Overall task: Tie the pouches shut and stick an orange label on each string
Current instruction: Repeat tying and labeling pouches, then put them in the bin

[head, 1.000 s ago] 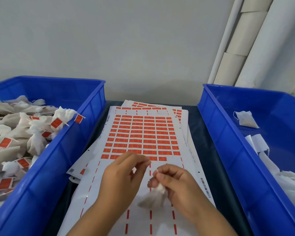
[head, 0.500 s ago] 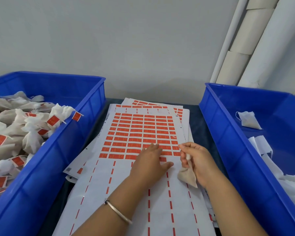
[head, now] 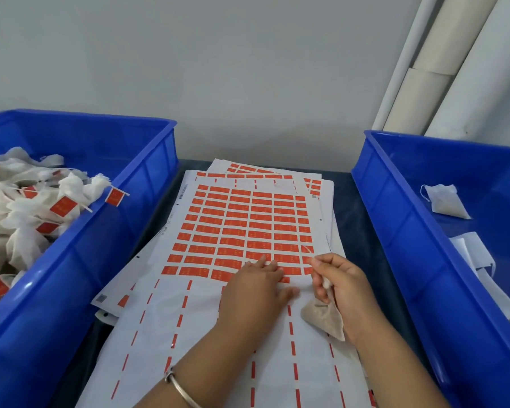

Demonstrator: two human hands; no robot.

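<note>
A small beige pouch (head: 326,318) hangs from my right hand (head: 340,285), which pinches its gathered neck; its thin string sticks up past my fingertips over the label sheet. My left hand (head: 255,290) lies flat on the top label sheet (head: 245,228), fingertips touching the lowest rows of orange labels. The sheet is white with a grid of orange labels; its near half is peeled, with only orange dashes left.
Left blue bin (head: 80,254) holds several tied white pouches with orange labels (head: 63,207). Right blue bin (head: 401,231) holds an untied pouch (head: 445,201) and more white pouches at its near right. More label sheets lie stacked underneath. A wall and white pipes stand behind.
My hands parted from the pouch held between them. The left hand went forward onto the orange label rows; the right hand carried the pouch to the right and now holds it alone.
</note>
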